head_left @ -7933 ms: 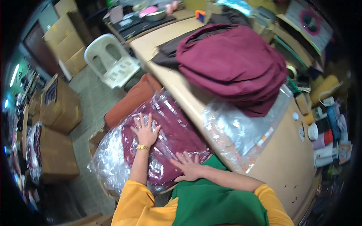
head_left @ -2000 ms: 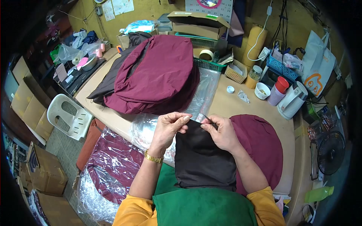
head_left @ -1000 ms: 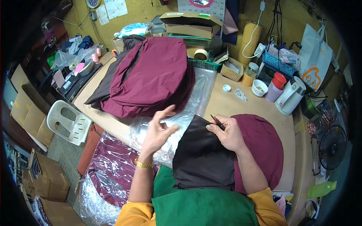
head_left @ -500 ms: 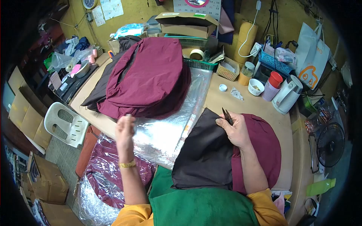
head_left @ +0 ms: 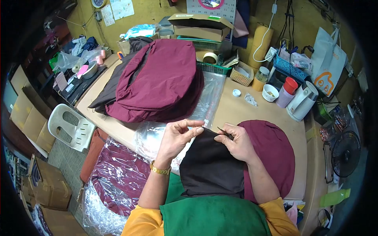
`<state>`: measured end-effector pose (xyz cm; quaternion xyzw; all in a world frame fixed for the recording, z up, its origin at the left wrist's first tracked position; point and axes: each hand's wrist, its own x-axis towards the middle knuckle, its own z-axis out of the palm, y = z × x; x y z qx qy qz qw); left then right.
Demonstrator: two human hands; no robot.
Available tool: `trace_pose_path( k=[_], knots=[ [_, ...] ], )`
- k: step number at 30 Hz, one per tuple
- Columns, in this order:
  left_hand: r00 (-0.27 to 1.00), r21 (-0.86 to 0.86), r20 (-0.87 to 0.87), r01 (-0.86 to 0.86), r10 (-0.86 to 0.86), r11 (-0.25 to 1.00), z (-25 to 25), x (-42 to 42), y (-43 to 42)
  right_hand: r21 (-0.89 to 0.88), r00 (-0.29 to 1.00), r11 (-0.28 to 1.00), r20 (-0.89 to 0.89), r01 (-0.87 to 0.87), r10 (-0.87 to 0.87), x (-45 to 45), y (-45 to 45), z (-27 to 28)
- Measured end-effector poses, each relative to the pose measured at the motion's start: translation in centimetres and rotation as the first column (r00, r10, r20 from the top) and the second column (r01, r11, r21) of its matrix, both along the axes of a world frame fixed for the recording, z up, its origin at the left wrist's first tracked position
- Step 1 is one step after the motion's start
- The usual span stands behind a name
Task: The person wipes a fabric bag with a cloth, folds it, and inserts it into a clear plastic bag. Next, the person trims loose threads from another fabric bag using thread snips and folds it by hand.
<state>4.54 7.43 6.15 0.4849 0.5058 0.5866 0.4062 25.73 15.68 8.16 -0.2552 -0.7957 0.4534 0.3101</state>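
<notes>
A sewn cloth piece lies across the table edge and my lap, with a black fabric part (head_left: 212,169) on the left and a rounded maroon fabric part (head_left: 271,155) on the right. My left hand (head_left: 175,139) pinches the black fabric's upper corner between thumb and fingers. Close beside it, my right hand (head_left: 238,143) is closed on small dark thread snips (head_left: 223,131), its thumb pressing on the fabric's top edge. The snips' tips point toward my left hand; most of their body is hidden in my palm.
A stack of maroon and black cloth pieces (head_left: 161,74) sits at the back left. Plastic-wrapped maroon cloth (head_left: 118,173) lies at lower left. On the right stand a kettle (head_left: 302,101), a red-lidded tumbler (head_left: 286,92), a white bowl (head_left: 270,92) and a jar (head_left: 260,78).
My left hand has moved right from above the plastic to the black fabric's corner and pinches it. My right hand has shifted slightly down and left, its snips tilting leftward.
</notes>
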Motion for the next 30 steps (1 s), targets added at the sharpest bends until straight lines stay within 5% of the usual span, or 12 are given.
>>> trace_pose_path(
  k=[6,8,9,11,15,30],
  knots=[
    [0.934,0.013,0.355,0.049,-0.051,0.999,-0.9,1.3,0.1,-0.085,1.0,0.996,-0.021,-0.015,0.013,0.2,0.2,-0.4],
    [0.806,0.018,0.589,0.058,-0.057,0.998,-1.1,1.9,0.0,0.12,0.992,0.987,0.06,0.105,-0.113,0.1,0.4,-0.6],
    [0.789,0.052,0.602,0.12,-0.126,0.991,-1.7,1.3,0.0,0.12,0.992,0.987,0.058,0.104,-0.112,-0.2,0.0,-0.2],
    [0.795,0.049,0.598,0.096,-0.106,0.994,-1.8,1.3,0.0,0.425,0.934,0.832,-0.138,0.356,-0.329,-0.9,-1.1,1.1],
    [0.796,0.056,0.601,0.045,-0.07,0.997,-1.4,1.7,0.1,0.691,0.934,0.651,-0.102,0.314,-0.342,-0.5,-1.4,1.8],
    [0.846,0.049,0.531,-0.089,0.05,0.995,-0.5,3.0,0.3,0.885,0.924,0.362,-0.165,0.293,-0.344,-2.6,-2.3,2.4]
  ],
)
